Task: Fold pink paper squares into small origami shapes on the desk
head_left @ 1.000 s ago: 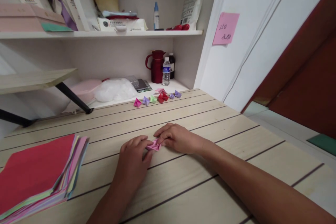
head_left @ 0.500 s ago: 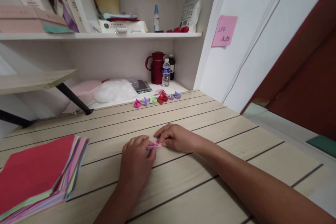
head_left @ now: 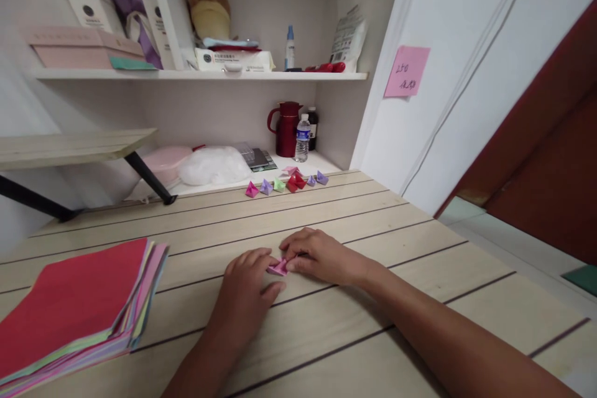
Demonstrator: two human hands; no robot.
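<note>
A small pink folded paper piece [head_left: 278,267] lies on the wooden table [head_left: 382,249] between my two hands. My left hand [head_left: 247,292] pinches its left side with curled fingers. My right hand [head_left: 317,255] presses on its right side, fingers bent and close together. Most of the paper is hidden under my fingers. A row of several finished small folded paper shapes [head_left: 284,183], pink, purple, green and red, sits at the table's far edge.
A stack of coloured paper sheets [head_left: 74,311], red on top, lies at the front left. Behind the table a shelf holds a red jug [head_left: 288,129], a water bottle [head_left: 302,138] and a white bag [head_left: 212,165]. A pink note [head_left: 405,71] sticks on the wall.
Both hands have kept working the pink paper in place, the left fingers shifting slightly over it. The camera has tilted a little, so the scene sits lower and further right.
</note>
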